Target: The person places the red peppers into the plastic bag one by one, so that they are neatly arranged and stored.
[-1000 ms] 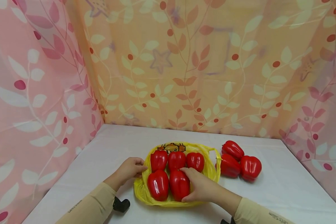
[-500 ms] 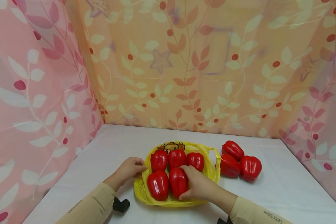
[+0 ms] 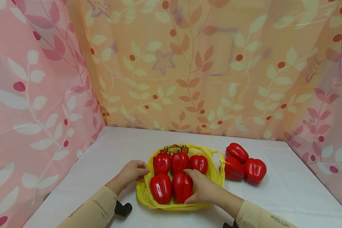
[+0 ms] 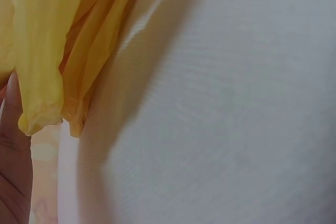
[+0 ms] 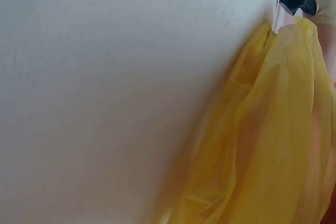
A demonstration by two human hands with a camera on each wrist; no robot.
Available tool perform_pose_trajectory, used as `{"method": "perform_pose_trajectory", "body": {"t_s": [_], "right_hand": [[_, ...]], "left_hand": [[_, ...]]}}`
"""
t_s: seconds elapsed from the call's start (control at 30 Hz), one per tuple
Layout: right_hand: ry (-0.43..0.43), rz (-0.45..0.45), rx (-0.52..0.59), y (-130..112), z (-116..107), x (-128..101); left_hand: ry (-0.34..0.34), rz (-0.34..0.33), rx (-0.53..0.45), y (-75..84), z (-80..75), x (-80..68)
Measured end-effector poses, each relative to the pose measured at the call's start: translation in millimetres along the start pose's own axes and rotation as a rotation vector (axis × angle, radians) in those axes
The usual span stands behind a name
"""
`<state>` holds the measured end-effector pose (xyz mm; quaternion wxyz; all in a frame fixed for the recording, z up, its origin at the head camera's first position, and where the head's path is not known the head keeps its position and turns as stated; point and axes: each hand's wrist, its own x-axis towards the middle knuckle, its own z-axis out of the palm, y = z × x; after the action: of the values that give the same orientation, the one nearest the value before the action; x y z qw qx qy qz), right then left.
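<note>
A yellow plastic bag lies spread with its mouth up on the table, several glossy red bell peppers inside in two rows. My left hand holds the bag's left rim between thumb and fingers. In the left wrist view, bag folds hang beside part of that hand. With thumb and fingers spread around its right side, my right hand grips the front right bell pepper in the bag. Yellow film hides most of the right hand in its wrist view.
Three more red bell peppers sit grouped on the white table, just right of the bag. A loop-shaped bag handle stands up near them. Patterned curtains close off the back and both sides.
My right hand has shifted the front right pepper slightly left and then back a little, keeping its grip. The left hand stays at the bag's rim.
</note>
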<state>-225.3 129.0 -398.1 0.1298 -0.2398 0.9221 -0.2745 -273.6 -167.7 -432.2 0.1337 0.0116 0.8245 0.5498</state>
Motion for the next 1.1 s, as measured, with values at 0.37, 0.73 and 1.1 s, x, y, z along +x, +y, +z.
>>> {"method": "perform_pose_trajectory", "body": {"t_s": [0.37, 0.73, 1.1], "right_hand": [[-0.019, 0.004, 0.060, 4.7, -4.5, -0.9], [0.008, -0.039, 0.077, 7.8, -7.4, -2.8], [0.135, -0.075, 0.021, 7.6, -31.2, -8.7]], "left_hand": [[0.000, 0.001, 0.000, 0.3, 0.4, -0.3], [-0.004, 0.012, 0.006, -1.4, -0.3, 0.6], [-0.004, 0.001, 0.007, -1.9, 0.8, 3.0]]}}
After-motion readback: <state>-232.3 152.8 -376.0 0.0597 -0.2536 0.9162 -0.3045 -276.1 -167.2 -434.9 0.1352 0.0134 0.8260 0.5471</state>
